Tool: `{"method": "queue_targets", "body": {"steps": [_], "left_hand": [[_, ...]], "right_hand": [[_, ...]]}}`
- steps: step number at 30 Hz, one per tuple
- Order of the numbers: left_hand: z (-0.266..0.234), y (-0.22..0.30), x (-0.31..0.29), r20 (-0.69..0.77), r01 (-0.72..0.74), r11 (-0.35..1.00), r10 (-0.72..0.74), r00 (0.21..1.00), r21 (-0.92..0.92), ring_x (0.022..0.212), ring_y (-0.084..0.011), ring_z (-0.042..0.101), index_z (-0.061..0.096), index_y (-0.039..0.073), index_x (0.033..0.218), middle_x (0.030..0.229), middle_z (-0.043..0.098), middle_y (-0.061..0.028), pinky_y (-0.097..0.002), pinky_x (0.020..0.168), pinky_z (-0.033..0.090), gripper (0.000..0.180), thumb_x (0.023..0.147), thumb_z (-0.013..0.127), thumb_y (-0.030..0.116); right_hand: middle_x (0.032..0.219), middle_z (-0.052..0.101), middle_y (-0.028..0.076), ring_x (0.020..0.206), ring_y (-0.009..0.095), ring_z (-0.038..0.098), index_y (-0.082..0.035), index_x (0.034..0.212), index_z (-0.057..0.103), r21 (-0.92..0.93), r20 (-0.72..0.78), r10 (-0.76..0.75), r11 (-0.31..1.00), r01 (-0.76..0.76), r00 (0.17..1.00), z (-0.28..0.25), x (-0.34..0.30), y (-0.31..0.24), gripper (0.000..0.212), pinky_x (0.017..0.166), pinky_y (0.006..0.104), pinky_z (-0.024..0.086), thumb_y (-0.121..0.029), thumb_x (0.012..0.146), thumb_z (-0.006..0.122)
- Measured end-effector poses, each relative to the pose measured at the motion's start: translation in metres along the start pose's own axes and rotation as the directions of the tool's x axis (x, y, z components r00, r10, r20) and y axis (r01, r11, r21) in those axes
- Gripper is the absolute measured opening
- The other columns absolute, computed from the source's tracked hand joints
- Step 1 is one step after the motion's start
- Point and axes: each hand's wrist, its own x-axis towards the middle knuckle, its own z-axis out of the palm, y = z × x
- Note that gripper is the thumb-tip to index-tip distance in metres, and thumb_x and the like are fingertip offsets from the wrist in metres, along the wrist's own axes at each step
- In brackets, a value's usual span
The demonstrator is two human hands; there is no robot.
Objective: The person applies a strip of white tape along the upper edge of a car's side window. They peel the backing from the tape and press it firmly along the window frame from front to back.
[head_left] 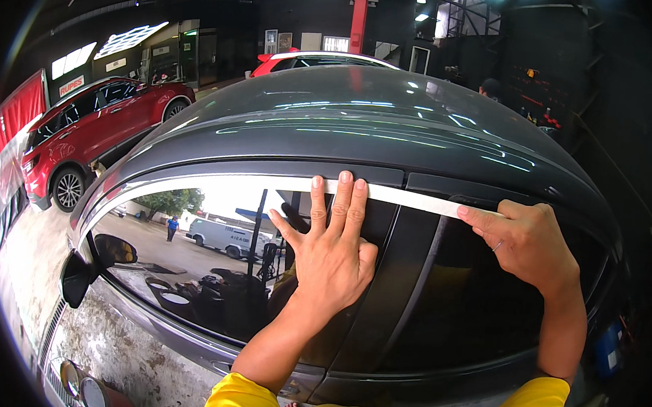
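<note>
- Along the top edge of the side windows, had the white tape [419,202] running in a long curve, over the front window [216,294] and past the dark door pillar [403,283].
- Laid the left hand [333,267] on the tape, three fingers straight and side by side, tips reaching just over onto the dark trim [386,177] above.
- Spread the little finger wide to the left and bent the thumb on the other side.
- Pinched the tape in the right hand [536,242], between thumb and curled fingers, above the rear window [492,296].
- Wore a ring [497,245] on that hand, and yellow sleeves [239,400].
- Stood beside the dark grey car [332,99], door mirror [76,279] to the left.
- Had a red car [96,122] parked beyond, at left.
</note>
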Motion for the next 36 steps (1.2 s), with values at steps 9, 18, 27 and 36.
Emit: {"method": "queue_targets", "body": {"steps": [9, 18, 27, 36], "left_hand": [[0.002, -0.010, -0.003, -0.010, 0.048, 0.997, -0.049, 0.999, -0.067, 0.165, -0.0403, 0.018, 0.034, 0.010, 0.169, 0.177, 0.030, -0.0108, -0.0828, 0.113, -0.016, 0.084, 0.088, 0.050, 0.020], [0.003, 0.014, -0.008, -0.023, 0.087, 0.996, -0.086, 0.996, 0.029, 0.165, -0.0413, 0.017, 0.037, 0.008, 0.167, 0.176, 0.032, -0.0135, -0.0845, 0.112, -0.013, 0.081, 0.089, 0.052, 0.021], [0.015, 0.042, -0.005, -0.049, 0.172, 0.985, -0.171, 0.984, 0.021, 0.164, -0.0415, 0.021, 0.037, 0.008, 0.167, 0.176, 0.031, -0.0125, -0.0867, 0.111, -0.009, 0.079, 0.091, 0.051, 0.023], [0.019, 0.049, -0.003, -0.055, 0.183, 0.982, -0.181, 0.982, 0.046, 0.164, -0.0426, 0.019, 0.036, 0.009, 0.168, 0.177, 0.030, -0.0117, -0.0871, 0.111, -0.009, 0.080, 0.091, 0.050, 0.023]], "right_hand": [[0.061, 0.051, 0.006, 0.049, 0.020, 0.048, -0.021, 0.128, 0.080, 0.010, 0.039, 0.019, 1.000, -0.019, 0.999, -0.006, -0.018, 0.021, 0.040, 0.047, 0.0351, 0.039, -0.006, 0.091, 0.079], [0.064, 0.056, 0.008, 0.053, 0.026, 0.058, -0.024, 0.129, 0.079, -0.037, 0.093, 0.086, 0.996, -0.083, 0.992, -0.003, -0.018, 0.016, 0.033, 0.051, 0.0402, 0.045, -0.015, 0.097, 0.074], [0.072, 0.064, 0.007, 0.060, 0.027, 0.067, -0.024, 0.131, 0.078, -0.151, 0.184, 0.110, 0.985, -0.082, 0.977, -0.001, -0.017, 0.005, 0.038, 0.058, 0.0415, 0.053, -0.012, 0.096, 0.070], [0.074, 0.067, 0.008, 0.067, 0.028, 0.070, -0.022, 0.133, 0.077, -0.144, 0.204, 0.107, 0.986, -0.078, 0.973, -0.004, -0.012, 0.012, 0.039, 0.061, 0.0418, 0.056, -0.012, 0.096, 0.070]]}}
